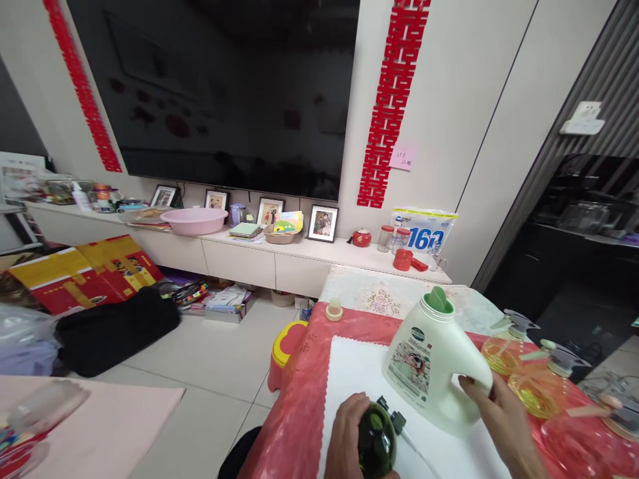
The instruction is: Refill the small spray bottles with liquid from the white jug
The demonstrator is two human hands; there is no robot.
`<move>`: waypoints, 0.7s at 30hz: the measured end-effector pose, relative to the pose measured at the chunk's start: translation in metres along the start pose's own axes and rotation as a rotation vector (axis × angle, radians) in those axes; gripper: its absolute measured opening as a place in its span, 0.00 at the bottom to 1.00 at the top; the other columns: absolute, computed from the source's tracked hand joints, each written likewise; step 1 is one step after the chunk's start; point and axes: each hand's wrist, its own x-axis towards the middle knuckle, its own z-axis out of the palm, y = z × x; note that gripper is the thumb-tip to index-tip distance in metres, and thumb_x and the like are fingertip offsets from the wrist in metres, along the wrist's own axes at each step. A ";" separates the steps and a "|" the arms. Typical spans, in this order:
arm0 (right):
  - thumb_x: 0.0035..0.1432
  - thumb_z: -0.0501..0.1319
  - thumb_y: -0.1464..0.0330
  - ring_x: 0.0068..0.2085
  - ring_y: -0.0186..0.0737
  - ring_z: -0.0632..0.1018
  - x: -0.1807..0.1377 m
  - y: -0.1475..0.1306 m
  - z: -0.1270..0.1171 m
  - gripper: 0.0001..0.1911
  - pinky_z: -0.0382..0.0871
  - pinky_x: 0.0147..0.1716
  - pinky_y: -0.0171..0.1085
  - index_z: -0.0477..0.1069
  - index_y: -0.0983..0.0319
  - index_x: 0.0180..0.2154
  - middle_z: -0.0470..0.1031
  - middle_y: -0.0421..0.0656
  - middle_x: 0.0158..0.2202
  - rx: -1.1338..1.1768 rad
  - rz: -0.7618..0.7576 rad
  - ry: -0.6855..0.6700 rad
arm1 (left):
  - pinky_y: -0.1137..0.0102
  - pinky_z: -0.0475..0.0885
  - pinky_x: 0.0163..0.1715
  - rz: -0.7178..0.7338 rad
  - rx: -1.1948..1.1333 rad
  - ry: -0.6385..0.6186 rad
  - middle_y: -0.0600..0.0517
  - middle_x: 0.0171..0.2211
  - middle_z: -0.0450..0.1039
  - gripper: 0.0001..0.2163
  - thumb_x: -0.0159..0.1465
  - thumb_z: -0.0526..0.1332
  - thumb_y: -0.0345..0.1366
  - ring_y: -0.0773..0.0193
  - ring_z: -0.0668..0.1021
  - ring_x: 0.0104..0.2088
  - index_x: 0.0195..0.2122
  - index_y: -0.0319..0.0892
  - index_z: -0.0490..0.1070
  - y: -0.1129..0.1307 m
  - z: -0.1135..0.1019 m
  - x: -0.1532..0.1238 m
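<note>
My left hand point(349, 436) grips a small dark green round bottle point(377, 442) low over the white cloth point(352, 372). A black spray pump head point(392, 414) with a thin tube lies right beside the bottle's top. My right hand point(499, 416) holds the handle of a large white detergent jug point(432, 362), which stands tilted on the cloth with its green spout open. A pale cap point(333, 310) sits apart at the far end of the red tablecloth point(299, 399).
Two clear yellow spray bottles point(509, 346) point(542, 389) lie to the right of the jug. A red and yellow stool point(282, 352) stands on the floor left of the table. A black bag point(117, 329) and boxes cover the floor by the TV cabinet point(239, 256).
</note>
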 end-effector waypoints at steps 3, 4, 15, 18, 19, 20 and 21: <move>0.36 0.61 0.46 0.37 0.48 0.75 0.000 -0.005 0.006 0.34 0.70 0.35 0.39 0.75 0.66 0.39 0.77 0.47 0.35 0.050 -0.021 -0.006 | 0.48 0.73 0.60 0.001 -0.001 0.005 0.39 0.60 0.69 0.41 0.46 0.73 0.37 0.40 0.74 0.60 0.62 0.44 0.62 0.000 0.001 0.000; 0.36 0.61 0.47 0.36 0.47 0.75 -0.002 -0.006 0.007 0.33 0.70 0.34 0.38 0.74 0.66 0.38 0.76 0.46 0.33 0.060 -0.023 -0.003 | 0.48 0.72 0.60 -0.003 0.001 0.003 0.40 0.60 0.69 0.41 0.46 0.72 0.36 0.40 0.73 0.60 0.62 0.45 0.61 0.000 0.002 -0.001; 0.34 0.62 0.49 0.29 0.46 0.73 -0.035 -0.046 -0.045 0.29 0.67 0.27 0.37 0.75 0.65 0.34 0.74 0.45 0.27 0.021 0.024 0.054 | 0.47 0.74 0.58 0.059 0.021 -0.118 0.38 0.60 0.69 0.47 0.40 0.73 0.33 0.38 0.75 0.59 0.64 0.44 0.59 -0.021 0.006 0.000; 0.34 0.64 0.50 0.29 0.47 0.75 -0.049 -0.058 -0.070 0.31 0.69 0.25 0.37 0.76 0.64 0.38 0.75 0.45 0.29 -0.043 0.052 -0.009 | 0.44 0.71 0.59 0.025 0.002 -0.120 0.38 0.60 0.68 0.45 0.44 0.73 0.34 0.38 0.73 0.60 0.64 0.44 0.57 -0.007 0.000 0.003; 0.35 0.65 0.50 0.30 0.47 0.76 -0.054 -0.060 -0.078 0.31 0.69 0.24 0.37 0.77 0.63 0.39 0.76 0.46 0.31 -0.071 0.057 -0.027 | 0.43 0.71 0.59 0.033 -0.015 -0.139 0.38 0.60 0.68 0.44 0.46 0.73 0.36 0.39 0.73 0.60 0.64 0.43 0.57 -0.002 -0.002 0.005; 0.35 0.64 0.51 0.30 0.47 0.77 -0.059 -0.062 -0.086 0.30 0.70 0.23 0.36 0.77 0.62 0.39 0.77 0.46 0.31 -0.117 0.038 -0.023 | 0.42 0.70 0.59 0.038 -0.031 -0.145 0.38 0.59 0.68 0.42 0.47 0.73 0.38 0.39 0.73 0.60 0.63 0.43 0.57 0.003 -0.004 0.007; 0.36 0.64 0.50 0.29 0.47 0.77 -0.063 -0.063 -0.093 0.29 0.70 0.23 0.36 0.78 0.61 0.39 0.77 0.47 0.32 -0.183 -0.009 0.002 | 0.42 0.69 0.59 0.032 -0.045 -0.152 0.39 0.59 0.68 0.41 0.49 0.73 0.38 0.40 0.73 0.60 0.63 0.44 0.58 0.007 -0.006 0.009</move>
